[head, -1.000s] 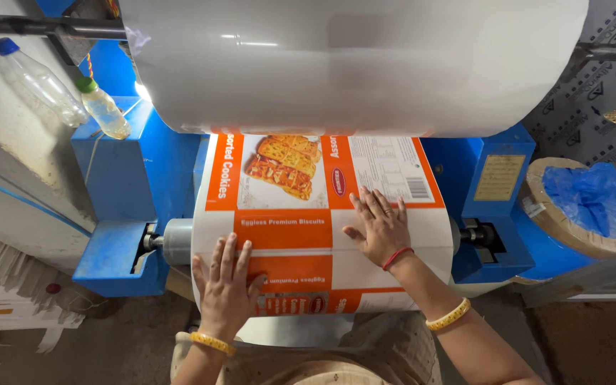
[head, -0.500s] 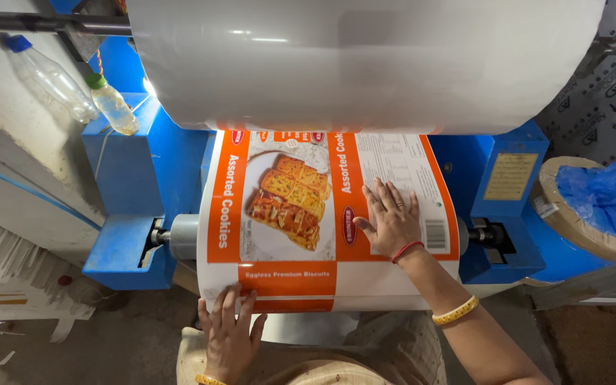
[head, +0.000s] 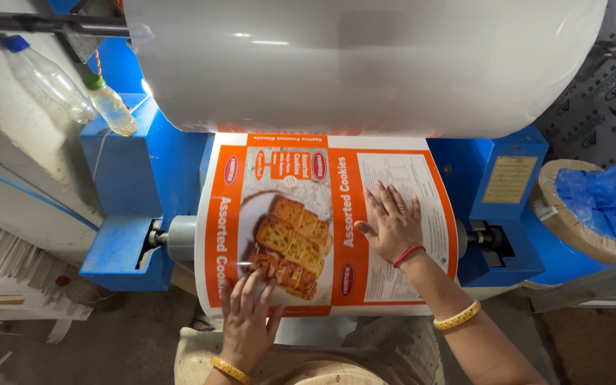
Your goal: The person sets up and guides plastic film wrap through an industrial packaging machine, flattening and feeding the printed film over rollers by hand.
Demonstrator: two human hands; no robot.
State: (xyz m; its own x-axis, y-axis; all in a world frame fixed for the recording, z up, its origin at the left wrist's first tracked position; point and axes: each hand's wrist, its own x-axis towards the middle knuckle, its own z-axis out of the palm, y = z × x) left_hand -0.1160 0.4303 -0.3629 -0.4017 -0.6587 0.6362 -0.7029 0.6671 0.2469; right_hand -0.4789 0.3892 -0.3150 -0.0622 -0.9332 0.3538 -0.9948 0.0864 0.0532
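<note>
Compared with the frames from half a second and one second ago, the printed packaging film point(head: 322, 221) has advanced over the lower roller point(head: 180, 237), so the cookie picture that sat near the large white film roll point(head: 365, 64) now lies directly under and between both palms. The right hand point(head: 392, 224) rests flat and fully open on the orange-and-white panel, fingers spread, grasping nothing, while the left hand point(head: 249, 324) is pressed open-fingered against the film's lower edge, closer to the body than the right. This indicates the web is being drawn down and smoothed by palm friction, not pinched; the film remains wrapped on the roller between the blue machine side frames point(head: 137, 207).
</note>
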